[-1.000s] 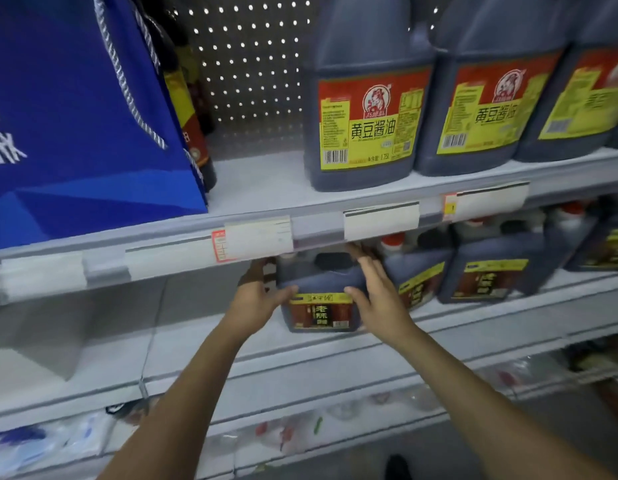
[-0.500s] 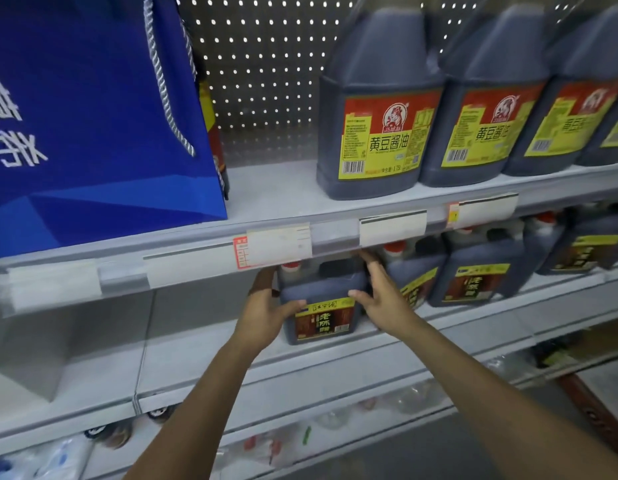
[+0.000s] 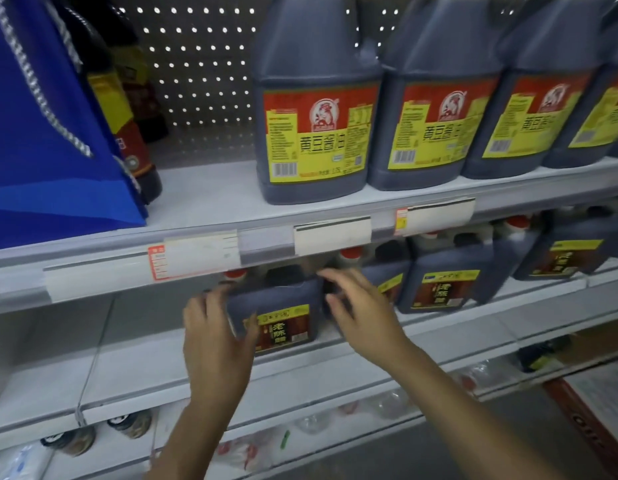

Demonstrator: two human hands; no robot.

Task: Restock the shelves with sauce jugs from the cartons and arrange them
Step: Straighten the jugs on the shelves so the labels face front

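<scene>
Dark sauce jug [image 3: 283, 317] with a red cap stands low in the frame's centre, on the middle shelf [image 3: 134, 368] — your left hand [image 3: 214, 344] lies against its left side, fingers loosely spread. Your right hand [image 3: 356, 313] hovers at its right edge, fingers relaxed and blurred — contact can't be told.

Both bare forearms reach up and forward from below, angling in toward each other. The left hand [image 3: 214, 337] is raised with its back to the camera, fingers loosely spread and relaxed, thumb out to the right. The right hand [image 3: 357, 313] has fingers lightly bent and splayed, holding nothing, motion-blurred.
</scene>
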